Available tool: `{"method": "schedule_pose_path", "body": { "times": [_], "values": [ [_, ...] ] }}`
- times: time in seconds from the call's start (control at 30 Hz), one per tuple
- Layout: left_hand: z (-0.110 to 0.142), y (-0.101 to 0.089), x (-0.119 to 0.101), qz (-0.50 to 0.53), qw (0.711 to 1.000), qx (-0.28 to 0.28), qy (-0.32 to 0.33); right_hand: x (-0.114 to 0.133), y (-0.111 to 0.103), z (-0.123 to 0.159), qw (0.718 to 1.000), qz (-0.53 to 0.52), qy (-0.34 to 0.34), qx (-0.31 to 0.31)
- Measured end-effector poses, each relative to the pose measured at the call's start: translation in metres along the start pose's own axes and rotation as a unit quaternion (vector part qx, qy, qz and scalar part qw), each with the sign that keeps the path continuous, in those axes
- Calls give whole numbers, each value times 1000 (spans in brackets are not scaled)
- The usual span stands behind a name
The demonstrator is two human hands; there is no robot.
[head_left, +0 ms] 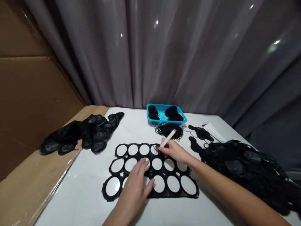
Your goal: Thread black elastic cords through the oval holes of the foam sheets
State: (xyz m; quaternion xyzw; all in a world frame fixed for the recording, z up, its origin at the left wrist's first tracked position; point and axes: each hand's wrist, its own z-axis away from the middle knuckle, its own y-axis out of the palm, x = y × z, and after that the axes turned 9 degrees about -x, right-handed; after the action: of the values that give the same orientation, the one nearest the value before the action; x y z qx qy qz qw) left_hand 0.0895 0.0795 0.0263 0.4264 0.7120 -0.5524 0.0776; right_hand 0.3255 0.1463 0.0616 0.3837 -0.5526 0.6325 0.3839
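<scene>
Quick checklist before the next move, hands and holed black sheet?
1. Left hand flat on the black sheet with round holes: ok.
2. Sheet lying flat on the white table: ok.
3. White stick gripped in the right hand: ok.
4. Stick's lower end touching the sheet: cannot tell, hidden by the hand.
5. Last hole of the far row uncovered: not ok, right-hand fingers overlap it.
6. Loose black rings apart from the sheet: ok.

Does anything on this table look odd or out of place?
A loose tangle of thin black rings sits on the white table just in front of the blue plastic basket, not inside it, so it looks spilled.
</scene>
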Motion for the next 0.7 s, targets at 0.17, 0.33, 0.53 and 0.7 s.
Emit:
{"method": "schedule_pose_path", "body": {
  "times": [0.17, 0.33, 0.53, 0.7],
  "values": [
    [-54, -1, -11, 164, 984, 25, -61, 21, 5, 22, 983, -171, 40, 57],
    [-72, -2, -11, 228, 970, 71, -52, 15, 4, 33, 966, -244, 62, 64],
    [-85, -6, 1, 188, 979, 65, -36, -6, -3, 38, 891, -386, 186, 150],
    [-53, 3, -2, 109, 993, 32, -27, -15, -9, 31, 884, -432, 178, 9]
  ]
}}
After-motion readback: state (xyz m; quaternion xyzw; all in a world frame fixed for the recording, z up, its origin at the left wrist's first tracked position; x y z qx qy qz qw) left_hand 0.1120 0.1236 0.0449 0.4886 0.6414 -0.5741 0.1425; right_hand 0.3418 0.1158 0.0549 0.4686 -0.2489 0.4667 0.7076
